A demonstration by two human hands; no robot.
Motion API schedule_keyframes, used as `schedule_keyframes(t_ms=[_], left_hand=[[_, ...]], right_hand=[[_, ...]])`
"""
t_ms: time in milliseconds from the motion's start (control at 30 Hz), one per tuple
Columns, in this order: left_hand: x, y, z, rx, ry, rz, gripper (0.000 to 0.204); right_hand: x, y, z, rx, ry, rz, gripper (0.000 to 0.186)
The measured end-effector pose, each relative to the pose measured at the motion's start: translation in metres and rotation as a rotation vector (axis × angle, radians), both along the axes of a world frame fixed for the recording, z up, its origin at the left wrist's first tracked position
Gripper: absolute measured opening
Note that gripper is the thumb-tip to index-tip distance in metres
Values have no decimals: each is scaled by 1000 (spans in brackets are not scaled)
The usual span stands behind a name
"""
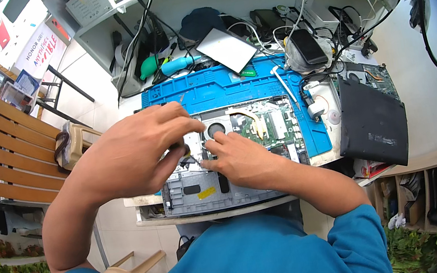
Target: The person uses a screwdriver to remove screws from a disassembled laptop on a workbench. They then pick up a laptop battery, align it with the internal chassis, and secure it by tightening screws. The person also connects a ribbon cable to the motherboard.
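Note:
An opened laptop base [190, 190], its inner parts bare, lies in front of me. Its green circuit board [276, 128], round fan [216, 130] and copper-coloured heat pipe [254, 121] show. My left hand [160, 142] is closed over the laptop's left part, its fingers bent around a small dark and yellow tool [186, 152]; the fingers hide most of it, so its kind is unclear. Just below the fan, my right hand [236, 159] rests on the laptop with bent fingers, thumb and forefinger apart, close to the tool. A yellow sticker [206, 193] marks the grey casing.
Beneath the laptop lies a blue work mat [195, 92]. Behind it are a white-faced panel [227, 49], a phone [308, 47], a blue bottle [178, 65], a green bulb [148, 67] and tangled cables. A black laptop part [373, 122] leans at the right.

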State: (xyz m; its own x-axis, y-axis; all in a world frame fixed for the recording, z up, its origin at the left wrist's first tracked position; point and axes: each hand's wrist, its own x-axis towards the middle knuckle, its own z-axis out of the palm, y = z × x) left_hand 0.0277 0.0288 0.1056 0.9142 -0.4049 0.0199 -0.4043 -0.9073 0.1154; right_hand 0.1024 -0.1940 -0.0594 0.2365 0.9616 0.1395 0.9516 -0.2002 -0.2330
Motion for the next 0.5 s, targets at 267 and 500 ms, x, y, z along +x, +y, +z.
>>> schedule_keyframes(t_ms=[267, 500], left_hand=[[-6, -7, 5, -24, 50, 25, 53], [-2, -5, 9, -133, 53, -63, 47]], right_hand=[[1, -1, -1, 2, 28, 2, 39], [2, -1, -2, -7, 33, 12, 40]])
